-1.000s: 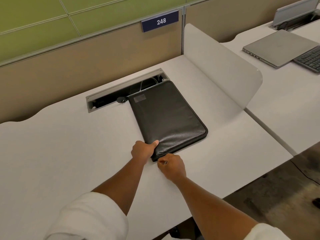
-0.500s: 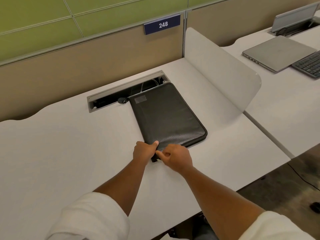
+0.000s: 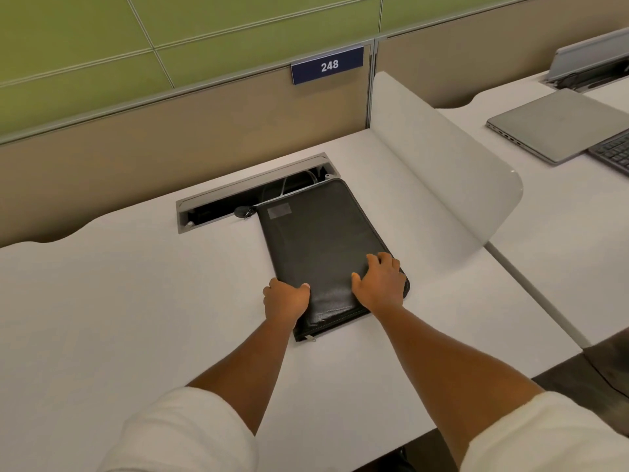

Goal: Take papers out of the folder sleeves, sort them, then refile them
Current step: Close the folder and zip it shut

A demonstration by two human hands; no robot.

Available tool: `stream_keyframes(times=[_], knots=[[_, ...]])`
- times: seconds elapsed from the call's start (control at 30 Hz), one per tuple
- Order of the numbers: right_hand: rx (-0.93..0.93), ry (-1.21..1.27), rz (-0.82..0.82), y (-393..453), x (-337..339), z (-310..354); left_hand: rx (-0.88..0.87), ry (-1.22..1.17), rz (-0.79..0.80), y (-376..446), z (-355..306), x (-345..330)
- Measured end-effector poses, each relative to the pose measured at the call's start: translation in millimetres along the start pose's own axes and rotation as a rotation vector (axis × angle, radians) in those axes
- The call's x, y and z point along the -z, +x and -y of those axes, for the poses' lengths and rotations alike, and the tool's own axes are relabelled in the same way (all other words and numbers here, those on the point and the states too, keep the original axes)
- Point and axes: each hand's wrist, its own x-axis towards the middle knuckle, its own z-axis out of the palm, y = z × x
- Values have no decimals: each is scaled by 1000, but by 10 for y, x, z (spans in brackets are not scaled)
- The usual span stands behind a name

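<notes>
Head view: folder (image 3: 323, 247) is lying closed on the counter (image 3: 119, 301). Left hand (image 3: 285, 299) is gripping its near-left edge; right hand (image 3: 380, 282) is pressing flat near its right corner. Steadying while unzipping seems best.

Bare desk (image 3: 119, 301) left of folder (image 3: 316, 240); curved divider (image 3: 442, 185) close on right.

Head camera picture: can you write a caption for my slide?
Two hands, left hand and right hand, rest on a closed black folder lying on a white desk.
</notes>
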Motion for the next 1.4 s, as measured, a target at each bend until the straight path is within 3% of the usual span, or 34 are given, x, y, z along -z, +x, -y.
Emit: stream_keyframes(times=[0.27,0.43,0.77,1.17,1.27,1.4], knots=[[-221,121,127,350,171,-44,120,-24,-67,106,-116,-29],[-262,171,178,509,225,-108,175,7,-79,176,-154,-57],[-447,259,315,762,267,-126,198,11,-54,331,-120,-51],[-623,553,121,1057,449,-351,48,-161,-39,384,-383,-245],[-603,666,86,1272,397,-606,-15,-183,-36,404,-587,-344],[-572,624,53,1253,822,-641,-35,-213,-10,445,-837,-578]])
